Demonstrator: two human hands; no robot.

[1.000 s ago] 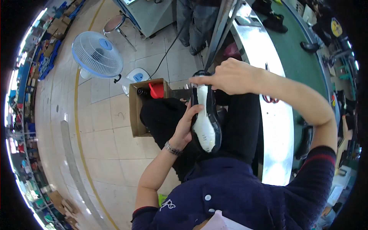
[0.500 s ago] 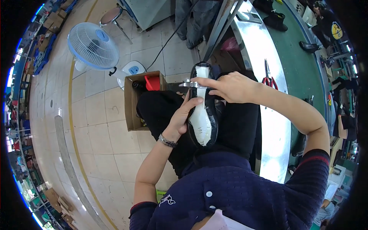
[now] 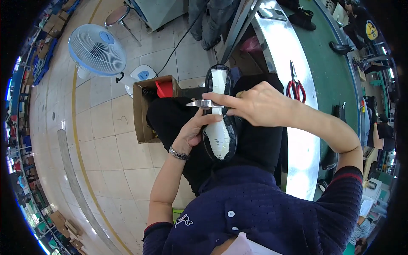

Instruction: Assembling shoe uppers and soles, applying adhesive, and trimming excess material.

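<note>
The left grip (image 3: pixel 190 132) is clamped on the shoe (image 3: pixel 219 142), which from here I see bottom-up over the lap (image 3: pixel 259 146), its middle under the thumb (image 3: pixel 212 119); rightward, the right grip (image 3: pixel 267 105) pinches a metal tool (image 3: pixel 199 103) across it.

Place: a shoe workshop, apparently on a factory floor.
Line: a long green belt (image 3: pixel 333 80), like a conveyor, runs up the right side with black shoes (image 3: pixel 302 19) on it.
Bench: a narrow, shiny metal bench (image 3: pixel 304 148) stands alongside, with red-handled scissors (image 3: pixel 293 75) lying on it.
Lap: a black shoe (image 3: pixel 221 142), its white underside up, is held over a seated person's legs.
Co-workers: several people (image 3: pixel 361 27) are near the belt's far side.
Floor: pale tiles (image 3: pixel 106 144) crossed by a yellow line (image 3: pixel 72 105).
Left edge: crowded shelves (image 3: pixel 20 110) and cartons (image 3: pixel 58 25).
Furnishings: a standing fan (image 3: pixel 98 49) and a round stool (image 3: pixel 116 16).
</note>
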